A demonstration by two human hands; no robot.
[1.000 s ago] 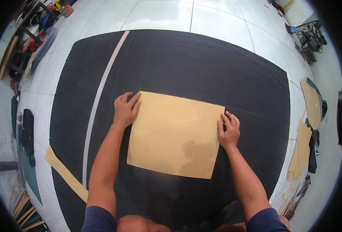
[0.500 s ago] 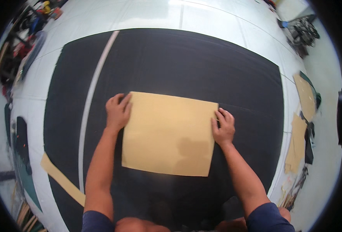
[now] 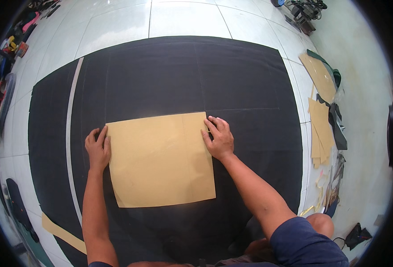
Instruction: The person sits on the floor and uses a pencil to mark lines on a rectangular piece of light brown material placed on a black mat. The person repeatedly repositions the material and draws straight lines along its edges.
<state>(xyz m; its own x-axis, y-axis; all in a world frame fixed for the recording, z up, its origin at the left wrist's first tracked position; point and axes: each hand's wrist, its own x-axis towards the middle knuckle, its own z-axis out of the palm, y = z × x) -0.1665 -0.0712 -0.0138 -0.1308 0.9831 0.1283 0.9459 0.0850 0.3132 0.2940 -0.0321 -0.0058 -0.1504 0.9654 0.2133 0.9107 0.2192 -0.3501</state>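
A tan card sheet, nearly square, lies flat on a large black cloth. My left hand holds its left edge close to the far corner, the fingers bent and the thumb along the side. At the opposite edge my right hand grips near the far right corner. Something small and yellowish shows between the right thumb and forefinger; its kind is too small to tell. Thin pale lines run across the cloth, one out from the sheet's far right corner.
A narrow pale strip runs along the cloth's left part, with a tan card strip at the near left. Tan card pieces and dark scraps lie to the right on the white tiled floor. Mixed gear lines the far left.
My view has swung, so cloth, sheet and hands appear farther left and turned. Both hands stay at the sheet's side edges, near its far corners.
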